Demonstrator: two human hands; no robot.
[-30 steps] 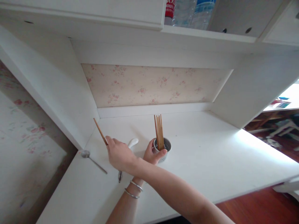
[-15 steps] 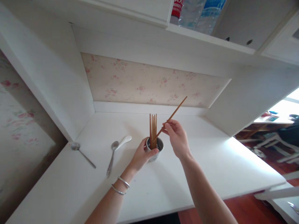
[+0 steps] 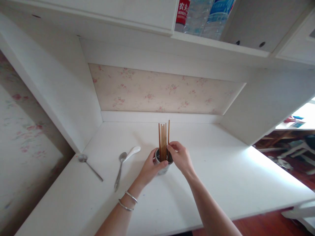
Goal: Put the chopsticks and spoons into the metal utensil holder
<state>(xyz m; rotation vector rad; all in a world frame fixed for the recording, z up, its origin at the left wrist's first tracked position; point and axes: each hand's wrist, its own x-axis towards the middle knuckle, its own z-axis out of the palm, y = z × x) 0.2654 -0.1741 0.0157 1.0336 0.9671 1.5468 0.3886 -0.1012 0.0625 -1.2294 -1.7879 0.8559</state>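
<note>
A small round holder (image 3: pixel 163 169) stands on the white desk (image 3: pixel 221 177) with several wooden chopsticks (image 3: pixel 162 141) upright in it. My left hand (image 3: pixel 149 168) is wrapped round the holder's left side. My right hand (image 3: pixel 180 156) pinches one chopstick (image 3: pixel 168 132) that stands in the holder at its right edge. Two thin bangles (image 3: pixel 128 200) ring my left wrist.
Left of the holder lie a metal spoon (image 3: pixel 119 171), a white ceramic spoon (image 3: pixel 133 152) and another metal spoon (image 3: pixel 89 166) near the desk's left edge. Water bottles (image 3: pixel 204 16) stand on the shelf above. A floral back panel closes the alcove.
My right hand picked a chopstick up from the left of the desk, carried it across to the right, and has lowered it upright into the holder. My left hand stayed on the holder.
</note>
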